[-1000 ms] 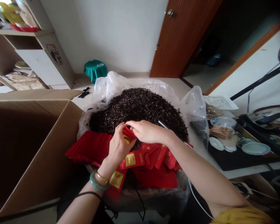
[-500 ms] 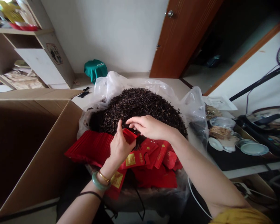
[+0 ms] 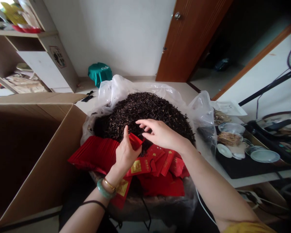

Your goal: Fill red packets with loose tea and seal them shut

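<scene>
A small red packet (image 3: 135, 140) with its mouth tilted up is gripped in my left hand (image 3: 126, 152), index finger raised along its far side. My right hand (image 3: 157, 132) hovers just right of it, over the loose dark tea leaves (image 3: 150, 106); its fingers are apart from the thumb and nothing shows in them. The leaves are heaped in a clear plastic bag (image 3: 201, 110). Under my wrists lie printed red packets (image 3: 157, 163) with gold labels. A row of stacked red packets (image 3: 93, 152) rests left of my left hand.
An open cardboard box (image 3: 38, 168) stands close on the left. To the right, a black tray (image 3: 242, 170) bears a lidded bowl (image 3: 264, 154) and a clear tub (image 3: 230, 132). A teal-covered bin (image 3: 100, 74) is by the wall, and a brown door (image 3: 184, 48) stands behind.
My right hand has moved slightly right, away from the packet's mouth, and its thumb and fingers have spread wider. My left hand keeps the packet in nearly the same place.
</scene>
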{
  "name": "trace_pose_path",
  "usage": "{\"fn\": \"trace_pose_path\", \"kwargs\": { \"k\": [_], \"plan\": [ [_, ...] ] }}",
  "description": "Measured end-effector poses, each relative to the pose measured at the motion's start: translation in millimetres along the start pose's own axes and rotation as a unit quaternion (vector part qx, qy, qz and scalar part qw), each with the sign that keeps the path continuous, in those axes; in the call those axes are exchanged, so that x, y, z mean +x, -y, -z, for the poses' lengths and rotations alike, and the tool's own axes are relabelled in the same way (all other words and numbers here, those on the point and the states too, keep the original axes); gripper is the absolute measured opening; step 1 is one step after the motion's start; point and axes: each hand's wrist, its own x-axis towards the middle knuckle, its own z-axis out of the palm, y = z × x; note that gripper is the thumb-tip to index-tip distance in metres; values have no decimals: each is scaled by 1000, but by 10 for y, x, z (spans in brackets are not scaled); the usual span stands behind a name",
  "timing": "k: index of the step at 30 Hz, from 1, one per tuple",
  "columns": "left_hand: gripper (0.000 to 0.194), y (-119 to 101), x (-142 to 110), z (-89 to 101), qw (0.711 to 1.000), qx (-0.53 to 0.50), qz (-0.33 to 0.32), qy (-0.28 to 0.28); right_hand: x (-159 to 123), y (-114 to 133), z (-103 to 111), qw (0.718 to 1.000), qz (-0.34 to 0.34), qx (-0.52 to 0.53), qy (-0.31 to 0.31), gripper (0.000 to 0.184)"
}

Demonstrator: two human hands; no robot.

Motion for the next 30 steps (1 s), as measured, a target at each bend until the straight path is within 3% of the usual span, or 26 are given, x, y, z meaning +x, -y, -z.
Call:
{"fn": "trace_pose_path", "kwargs": {
  "k": [4,10,16,20,24,30],
  "plan": [
    [100,0,-5,3,1000,-12,-11,-17,-35,-37,-46,999,-17,-37,5,35],
    [100,3,-34,-22,998,-32,-46,4,20,44,-169,995,-67,-77,4,9],
    [99,-14,-20,5,999,-15,-11,26,12,44,-132,996,-37,-81,-33,18],
    [101,-9,-17,16,999,-27,-19,16,-9,104,-124,992,-23,-123,35,17],
    [101,0,-18,7,999,-36,-33,12,-8,111,-129,981,-19,-175,80,31],
    [99,-5,-10,0,1000,-16,-16,6,-30,-39,-80,998,18,-35,-55,22]
  ]
}}
